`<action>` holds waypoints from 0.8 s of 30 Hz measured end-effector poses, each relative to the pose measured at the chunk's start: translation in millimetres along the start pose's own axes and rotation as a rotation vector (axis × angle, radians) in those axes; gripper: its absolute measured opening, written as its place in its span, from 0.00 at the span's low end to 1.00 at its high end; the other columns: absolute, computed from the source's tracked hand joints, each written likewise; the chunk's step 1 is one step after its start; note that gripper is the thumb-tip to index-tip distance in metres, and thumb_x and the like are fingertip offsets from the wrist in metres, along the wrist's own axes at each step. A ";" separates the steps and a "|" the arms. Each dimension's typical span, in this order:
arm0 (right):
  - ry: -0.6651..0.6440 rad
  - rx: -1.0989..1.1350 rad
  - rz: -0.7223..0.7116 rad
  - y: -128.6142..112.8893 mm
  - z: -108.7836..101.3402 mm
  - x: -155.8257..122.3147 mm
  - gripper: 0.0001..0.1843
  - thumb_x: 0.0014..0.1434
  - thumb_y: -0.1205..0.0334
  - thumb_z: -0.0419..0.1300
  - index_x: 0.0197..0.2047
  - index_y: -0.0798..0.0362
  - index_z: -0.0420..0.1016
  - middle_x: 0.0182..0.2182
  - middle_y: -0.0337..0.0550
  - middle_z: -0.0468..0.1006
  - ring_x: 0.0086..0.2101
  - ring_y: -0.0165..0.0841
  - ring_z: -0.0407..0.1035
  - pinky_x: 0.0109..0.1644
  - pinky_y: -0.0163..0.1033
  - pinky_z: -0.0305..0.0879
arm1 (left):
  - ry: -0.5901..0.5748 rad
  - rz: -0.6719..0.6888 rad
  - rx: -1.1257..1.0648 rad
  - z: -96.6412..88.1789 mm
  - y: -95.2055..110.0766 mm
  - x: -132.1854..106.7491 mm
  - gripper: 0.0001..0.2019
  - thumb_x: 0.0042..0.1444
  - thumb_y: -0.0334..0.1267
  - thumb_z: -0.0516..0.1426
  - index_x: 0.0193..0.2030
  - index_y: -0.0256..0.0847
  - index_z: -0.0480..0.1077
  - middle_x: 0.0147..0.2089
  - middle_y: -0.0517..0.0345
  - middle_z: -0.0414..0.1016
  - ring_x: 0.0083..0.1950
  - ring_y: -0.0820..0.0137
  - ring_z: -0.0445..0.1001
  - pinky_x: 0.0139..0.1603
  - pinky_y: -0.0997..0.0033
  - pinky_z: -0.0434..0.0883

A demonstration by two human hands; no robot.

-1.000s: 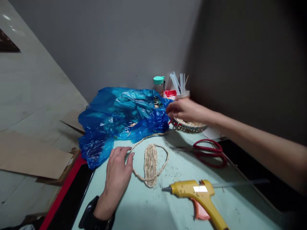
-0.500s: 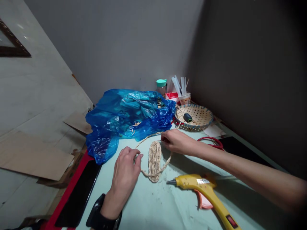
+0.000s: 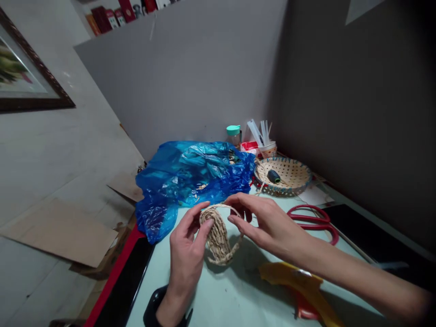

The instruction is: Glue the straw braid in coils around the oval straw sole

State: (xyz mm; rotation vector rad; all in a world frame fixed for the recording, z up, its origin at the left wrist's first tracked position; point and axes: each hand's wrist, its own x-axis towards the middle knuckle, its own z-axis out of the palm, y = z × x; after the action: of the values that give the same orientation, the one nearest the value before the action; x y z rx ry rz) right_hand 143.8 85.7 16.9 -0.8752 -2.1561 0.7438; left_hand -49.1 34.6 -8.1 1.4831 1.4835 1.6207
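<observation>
Currently the left hand (image 3: 189, 252) grasps a coil of braided cord (image 3: 218, 238), thumb pressed on its face, holding it tilted above the surface (image 3: 221, 302), inward from the left edge. The right hand (image 3: 264, 218) curves beside a strand; whether it pinches it, I cannot tell. Red-handled scissors (image 3: 318, 226) lie toward the right edge, a woven basket (image 3: 293, 175) near the far edge.
</observation>
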 end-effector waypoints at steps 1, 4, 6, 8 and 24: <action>-0.014 0.018 0.004 -0.4 1.2 -0.4 0.13 0.69 0.54 0.56 0.52 0.51 0.72 0.38 0.42 0.79 0.36 0.32 0.71 0.40 0.37 0.64 | 0.057 0.014 -0.015 -0.9 1.3 -0.6 0.14 0.59 0.41 0.64 0.51 0.42 0.80 0.50 0.52 0.86 0.48 0.64 0.85 0.49 0.69 0.80; -0.066 0.059 0.027 2.8 6.5 -0.9 0.12 0.68 0.52 0.56 0.48 0.51 0.72 0.35 0.41 0.77 0.34 0.32 0.70 0.36 0.37 0.64 | 0.188 0.049 -0.041 -1.9 1.9 -2.4 0.12 0.59 0.41 0.65 0.49 0.42 0.80 0.48 0.53 0.86 0.46 0.65 0.85 0.47 0.70 0.81; -0.079 0.080 0.046 6.1 11.1 -0.3 0.12 0.68 0.52 0.56 0.45 0.50 0.72 0.34 0.39 0.77 0.32 0.31 0.70 0.35 0.37 0.65 | 0.244 0.067 -0.042 -2.1 0.9 -3.8 0.11 0.60 0.40 0.65 0.48 0.42 0.79 0.46 0.55 0.86 0.44 0.66 0.85 0.45 0.71 0.81; -0.074 0.094 0.059 7.3 14.5 0.5 0.11 0.68 0.52 0.54 0.43 0.49 0.72 0.33 0.38 0.76 0.32 0.30 0.70 0.35 0.36 0.66 | 0.289 0.087 -0.034 -2.9 -0.3 -5.1 0.10 0.60 0.39 0.65 0.48 0.43 0.79 0.46 0.56 0.86 0.44 0.67 0.85 0.45 0.72 0.80; 0.015 -0.455 -0.273 -24.8 -39.2 43.4 0.14 0.70 0.62 0.48 0.41 0.50 0.74 0.35 0.48 0.70 0.33 0.35 0.59 0.36 0.42 0.51 | 0.412 0.032 -0.198 -16.6 5.1 -6.2 0.17 0.60 0.39 0.67 0.57 0.48 0.78 0.51 0.59 0.83 0.50 0.69 0.81 0.51 0.74 0.76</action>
State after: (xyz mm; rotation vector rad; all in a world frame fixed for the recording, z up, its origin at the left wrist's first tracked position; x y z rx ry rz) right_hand 141.3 112.9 74.2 -0.7754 -2.4090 0.1089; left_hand -60.9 21.4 -2.9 1.1145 1.4536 2.1180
